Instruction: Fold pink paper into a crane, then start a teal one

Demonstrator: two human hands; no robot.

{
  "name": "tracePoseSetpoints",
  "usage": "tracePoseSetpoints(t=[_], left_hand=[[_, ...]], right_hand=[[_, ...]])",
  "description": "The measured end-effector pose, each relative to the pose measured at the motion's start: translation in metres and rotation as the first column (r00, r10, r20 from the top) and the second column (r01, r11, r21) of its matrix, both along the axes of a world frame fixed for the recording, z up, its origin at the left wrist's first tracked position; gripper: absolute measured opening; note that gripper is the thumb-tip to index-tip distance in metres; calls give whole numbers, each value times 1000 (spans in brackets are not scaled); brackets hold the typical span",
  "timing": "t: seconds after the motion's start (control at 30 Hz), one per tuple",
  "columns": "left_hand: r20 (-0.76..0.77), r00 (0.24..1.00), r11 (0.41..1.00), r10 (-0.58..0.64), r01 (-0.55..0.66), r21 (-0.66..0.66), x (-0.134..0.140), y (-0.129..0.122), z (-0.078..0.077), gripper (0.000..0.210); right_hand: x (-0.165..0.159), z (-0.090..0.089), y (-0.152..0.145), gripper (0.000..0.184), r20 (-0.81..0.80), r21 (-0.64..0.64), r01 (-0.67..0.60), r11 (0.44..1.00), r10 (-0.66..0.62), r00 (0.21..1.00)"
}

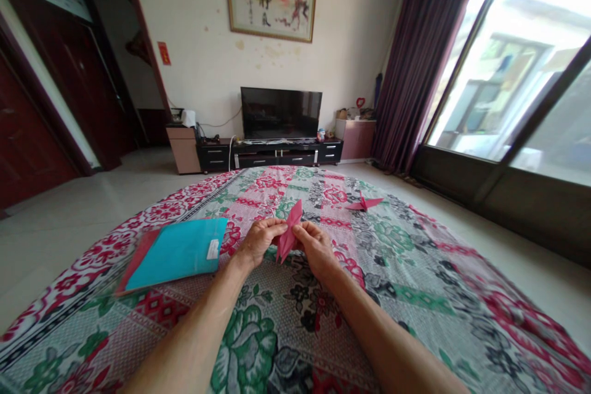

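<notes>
Between my two hands is a folded piece of pink origami paper (289,233), diamond-like and pointed at both ends, held above the tablecloth. My left hand (263,237) pinches its left side between thumb and fingers. On the other side my right hand (316,246) grips the right edge the same way, thumb toward me. Farther off to the right, a finished-looking pink paper crane (365,203) rests on the cloth with its wings spread. A pack of coloured paper (184,253), blue on top with red showing at the left, lies left of my left hand.
The round table wears a flowered tablecloth (392,295). Beyond it stand a television (281,114) on a low black cabinet (217,157) and a pink side cabinet (357,138). Purple curtains (415,61) hang beside a large window at right; dark red doors are at left.
</notes>
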State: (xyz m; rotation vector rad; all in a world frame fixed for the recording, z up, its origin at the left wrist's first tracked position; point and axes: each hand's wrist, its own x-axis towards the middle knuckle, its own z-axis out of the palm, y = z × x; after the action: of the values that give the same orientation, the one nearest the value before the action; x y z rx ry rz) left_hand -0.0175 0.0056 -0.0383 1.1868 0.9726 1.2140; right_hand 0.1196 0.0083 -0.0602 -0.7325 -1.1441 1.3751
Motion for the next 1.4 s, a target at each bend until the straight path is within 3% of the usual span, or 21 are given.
tracePoseSetpoints(t=[0.13, 0.17, 0.23, 0.33, 0.4, 0.57, 0.73, 0.87, 0.97, 1.1, 1.3, 1.4], left_hand=[[-193, 971, 986, 143, -122, 118, 6, 1, 4, 25], [-265, 936, 962, 233, -182, 203, 7, 1, 4, 25], [-372, 818, 861, 439, -263, 436, 11, 1, 3, 22], [-447, 651, 694, 614, -176, 698, 16, -1, 1, 16], [-489, 618, 668, 616, -81, 739, 19, -3, 0, 18], [-541, 649, 719, 535, -14, 695, 19, -7, 3, 20], [-507, 693, 786, 512, -139, 603, 13, -1, -1, 20], [-329, 869, 898, 368, -242, 367, 11, 4, -7, 28], [-73, 973, 963, 219, -203, 176, 13, 3, -6, 25], [28, 992, 989, 121, -123, 83, 17, -3, -2, 28], [-77, 995, 992, 66, -58, 109, 14, -5, -1, 29], [-130, 984, 987, 124, -109, 115, 11, -3, 0, 32]], right_hand=[[-1, 0, 1, 28, 65, 35, 131, 991, -134, 989], [-1, -1, 2, 28, 84, 47, 184, 982, -188, 979], [-2, -2, 4, 29, 103, 61, 277, 959, -283, 954], [-1, -2, 6, 30, 95, 60, 326, 944, -330, 939], [-1, -1, 5, 30, 79, 55, 297, 953, -300, 951], [1, 3, 1, 27, 12, 42, 170, 985, -171, 985], [1, 5, -2, 25, 64, 65, 129, 990, -133, 989], [0, 6, 0, 24, 139, 102, 224, 969, -236, 962], [0, 8, 0, 30, 144, 96, 306, 947, -317, 937], [0, 10, -1, 35, 149, 84, 217, 973, -228, 962], [2, 3, 3, 28, 85, 109, 240, 965, -250, 965], [2, -1, 6, 25, 85, 122, 239, 963, -250, 965]])
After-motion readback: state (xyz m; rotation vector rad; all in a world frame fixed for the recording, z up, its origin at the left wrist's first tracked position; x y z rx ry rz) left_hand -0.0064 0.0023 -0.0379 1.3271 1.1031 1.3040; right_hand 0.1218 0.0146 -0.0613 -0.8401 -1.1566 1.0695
